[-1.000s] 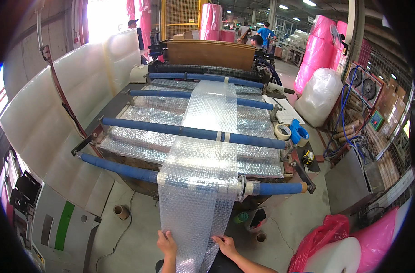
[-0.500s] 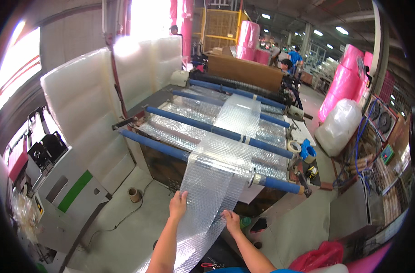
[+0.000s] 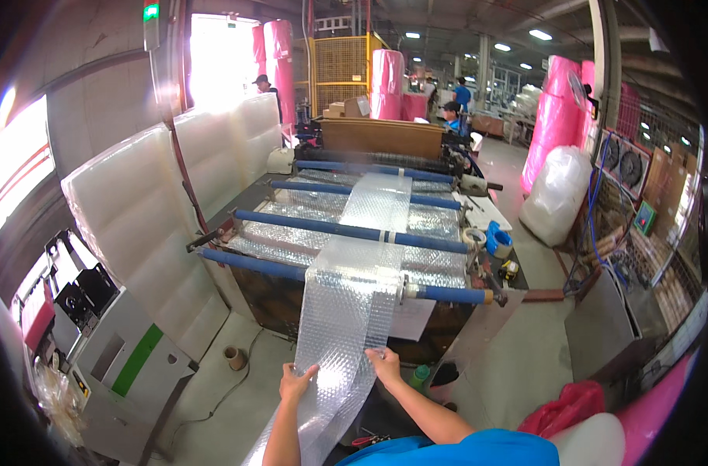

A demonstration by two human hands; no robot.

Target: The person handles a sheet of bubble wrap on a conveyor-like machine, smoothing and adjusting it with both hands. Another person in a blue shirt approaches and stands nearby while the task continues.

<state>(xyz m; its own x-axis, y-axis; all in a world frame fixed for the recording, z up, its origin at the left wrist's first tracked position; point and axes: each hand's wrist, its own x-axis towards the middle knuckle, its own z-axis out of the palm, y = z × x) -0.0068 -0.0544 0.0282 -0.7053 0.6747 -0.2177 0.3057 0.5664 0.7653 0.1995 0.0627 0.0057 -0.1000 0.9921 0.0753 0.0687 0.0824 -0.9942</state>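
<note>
A long strip of clear bubble wrap [image 3: 340, 311] comes over the front blue roller [image 3: 451, 294] and hangs down toward me in a slack sheet. My left hand [image 3: 297, 381] pinches its left edge, thumb on the upper face and fingers partly hidden. On the opposite edge, my right hand [image 3: 384, 367] grips the wrap between thumb and fingers, a little higher than the left. Light glares off the wrap between both hands. Its lower end trails past my left forearm and out of view.
More blue rollers [image 3: 323, 222] cross the machine behind. Tape rolls [image 3: 475, 238] and a tape measure [image 3: 508, 270] lie at its right side. A grey cabinet [image 3: 140, 365] stands left, a cardboard tube [image 3: 234, 358] on the floor. Co-workers [image 3: 452, 115] are in the back.
My view has turned to the right, so the machine appears farther left. My left hand has come down along the wrap's edge, closer to me. The right hand still holds its edge.
</note>
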